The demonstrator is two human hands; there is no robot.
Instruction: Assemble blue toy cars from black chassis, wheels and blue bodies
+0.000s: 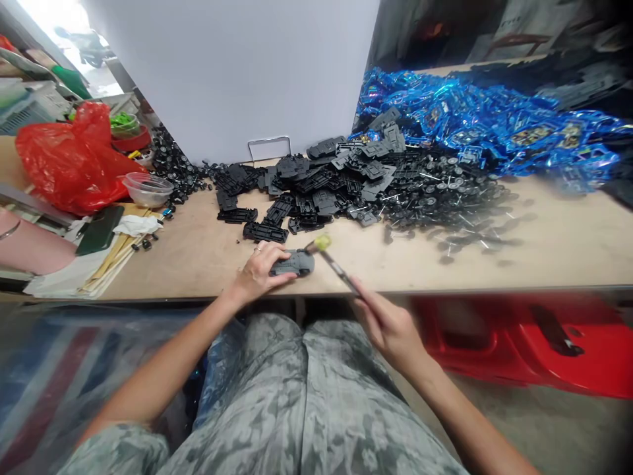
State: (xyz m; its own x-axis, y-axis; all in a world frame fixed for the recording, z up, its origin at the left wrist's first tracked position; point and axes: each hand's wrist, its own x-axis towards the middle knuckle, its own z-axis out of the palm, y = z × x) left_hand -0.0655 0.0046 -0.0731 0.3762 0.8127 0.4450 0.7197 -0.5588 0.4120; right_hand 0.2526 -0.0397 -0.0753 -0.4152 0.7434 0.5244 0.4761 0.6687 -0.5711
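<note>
Holding grey car body (293, 263), left hand (260, 272); yellow-tipped stick (337, 269), right hand (388, 330).

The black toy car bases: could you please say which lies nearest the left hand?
The long base at the front edge of the pile, just beyond the left hand; the others lie farther back.

The wood table (544, 244) has piles of black toy car parts (316, 191), shiny blue packs (484, 125), a red bag (69, 165), and a clear bowl (147, 189).
</note>
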